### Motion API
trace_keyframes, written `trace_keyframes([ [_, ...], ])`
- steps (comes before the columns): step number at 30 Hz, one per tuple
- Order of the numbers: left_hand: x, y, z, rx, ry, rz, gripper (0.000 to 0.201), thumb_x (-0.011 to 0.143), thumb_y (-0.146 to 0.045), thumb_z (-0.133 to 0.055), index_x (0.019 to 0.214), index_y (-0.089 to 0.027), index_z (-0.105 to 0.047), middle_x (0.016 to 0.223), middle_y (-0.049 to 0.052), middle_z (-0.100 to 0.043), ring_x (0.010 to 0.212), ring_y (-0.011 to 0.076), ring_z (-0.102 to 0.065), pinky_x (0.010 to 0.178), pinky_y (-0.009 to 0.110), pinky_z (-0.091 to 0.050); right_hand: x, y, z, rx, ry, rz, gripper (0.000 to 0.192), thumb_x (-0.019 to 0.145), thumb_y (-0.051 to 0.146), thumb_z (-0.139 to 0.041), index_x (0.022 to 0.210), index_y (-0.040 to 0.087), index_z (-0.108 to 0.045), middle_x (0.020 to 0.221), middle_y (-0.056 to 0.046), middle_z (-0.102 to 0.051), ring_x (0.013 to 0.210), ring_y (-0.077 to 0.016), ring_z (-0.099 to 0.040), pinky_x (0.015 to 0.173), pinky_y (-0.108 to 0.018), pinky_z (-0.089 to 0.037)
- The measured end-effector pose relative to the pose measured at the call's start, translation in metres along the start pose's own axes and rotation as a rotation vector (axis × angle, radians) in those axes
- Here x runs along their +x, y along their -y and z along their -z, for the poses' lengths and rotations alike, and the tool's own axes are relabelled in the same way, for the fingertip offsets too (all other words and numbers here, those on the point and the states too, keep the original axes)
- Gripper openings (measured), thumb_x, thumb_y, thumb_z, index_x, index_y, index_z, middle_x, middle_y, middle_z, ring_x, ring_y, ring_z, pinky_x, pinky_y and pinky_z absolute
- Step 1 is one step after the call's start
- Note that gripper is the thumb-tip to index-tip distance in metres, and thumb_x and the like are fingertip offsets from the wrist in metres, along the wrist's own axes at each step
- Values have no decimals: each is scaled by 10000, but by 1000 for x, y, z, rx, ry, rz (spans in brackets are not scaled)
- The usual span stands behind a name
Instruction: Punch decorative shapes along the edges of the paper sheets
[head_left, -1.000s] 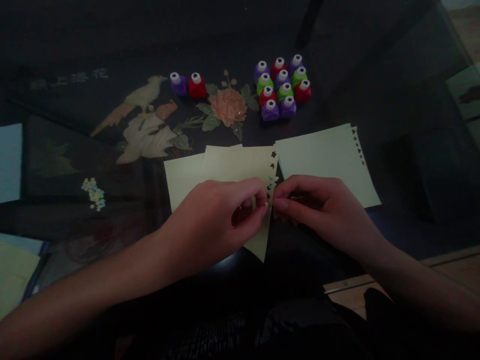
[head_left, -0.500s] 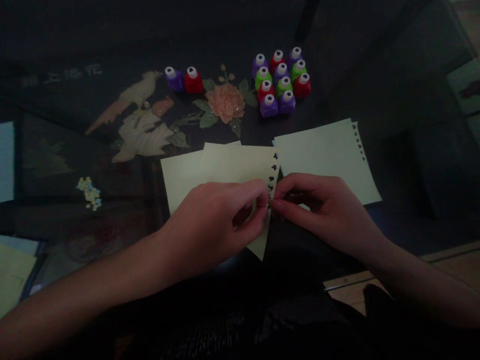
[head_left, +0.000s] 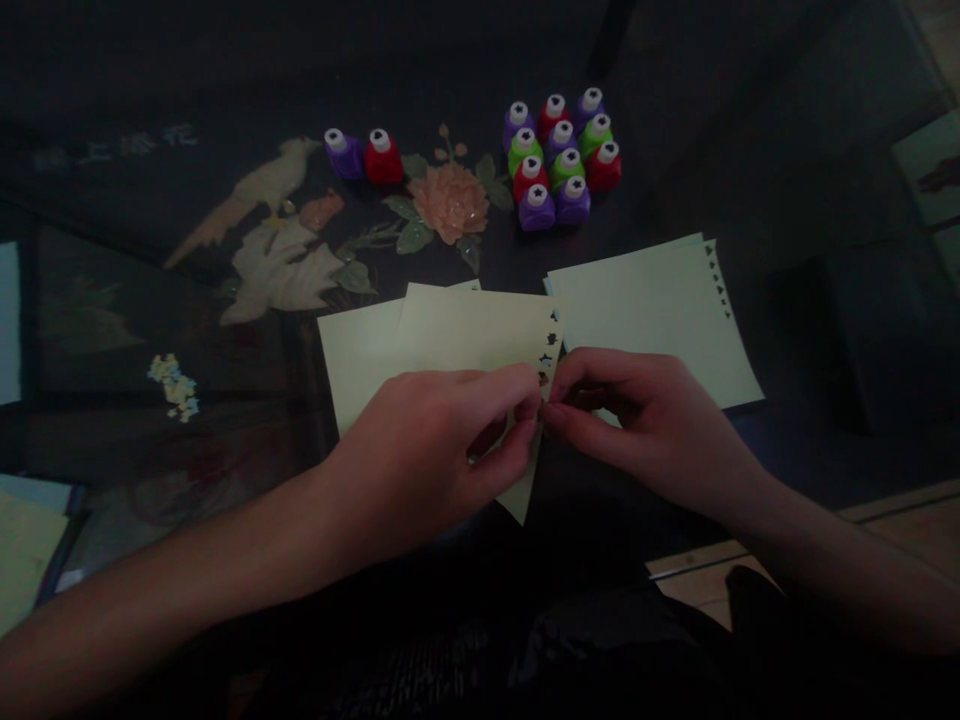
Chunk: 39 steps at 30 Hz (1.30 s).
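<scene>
My left hand (head_left: 442, 435) is closed, its thumb and fingers pinching the right edge of a pale yellow sheet of paper (head_left: 472, 325). Small punched shapes run down that edge, and part of the row is hidden by my fingers. Facing it, my right hand (head_left: 645, 415) pinches with thumb and forefinger at the same edge, close to the left fingertips. Whether a small scrap sits between the right fingertips cannot be made out. Beneath the held sheet lies another yellow sheet (head_left: 349, 350).
Punched-edge sheets (head_left: 637, 310) lie on the right. Several craft punches (head_left: 572, 205) stand grouped at the back; a purple punch (head_left: 345, 158) and a red punch (head_left: 384, 160) stand left of them. Tiny paper cutouts (head_left: 176, 388) lie on the dark glossy table (head_left: 247, 440); more paper (head_left: 26, 545) is at far left.
The sheet's punched edge has shifted slightly to the right and tilted, with lighter paper showing through some holes. Both hands keep their pinch at nearly the same place.
</scene>
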<state>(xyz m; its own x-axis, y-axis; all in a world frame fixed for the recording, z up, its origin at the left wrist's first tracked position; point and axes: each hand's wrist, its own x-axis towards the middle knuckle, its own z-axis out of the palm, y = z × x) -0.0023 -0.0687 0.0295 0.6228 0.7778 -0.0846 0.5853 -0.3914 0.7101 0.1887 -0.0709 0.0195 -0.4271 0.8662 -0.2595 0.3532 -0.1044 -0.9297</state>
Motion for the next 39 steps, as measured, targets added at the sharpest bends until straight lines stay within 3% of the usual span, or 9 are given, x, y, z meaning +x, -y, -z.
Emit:
trace_keyframes([
  [19, 2, 0, -2, 11, 13, -40, 132, 821, -118, -521, 713, -183, -560, 568, -77, -456, 518, 70, -432, 512, 211, -292, 1, -4, -1, 108, 71, -54, 56, 786, 170, -593, 730, 161, -591, 671, 6, -622, 612, -118, -574, 556, -245, -444],
  [32, 4, 2, 0, -59, 64, 8, 131, 806, -146, -511, 701, -189, -577, 554, -70, -484, 505, 72, -432, 502, 212, -288, 1, -1, 0, 6, 52, -36, 78, 781, 156, -586, 705, 173, -579, 658, 15, -625, 601, -111, -564, 557, -239, -433],
  [39, 4, 2, 12, -82, 31, 40, 120, 817, -168, -532, 710, -195, -580, 541, -84, -480, 485, 61, -429, 500, 202, -315, 1, 0, 3, -13, 88, -37, 69, 810, 189, -577, 746, 168, -590, 674, 13, -604, 610, -111, -549, 565, -237, -426],
])
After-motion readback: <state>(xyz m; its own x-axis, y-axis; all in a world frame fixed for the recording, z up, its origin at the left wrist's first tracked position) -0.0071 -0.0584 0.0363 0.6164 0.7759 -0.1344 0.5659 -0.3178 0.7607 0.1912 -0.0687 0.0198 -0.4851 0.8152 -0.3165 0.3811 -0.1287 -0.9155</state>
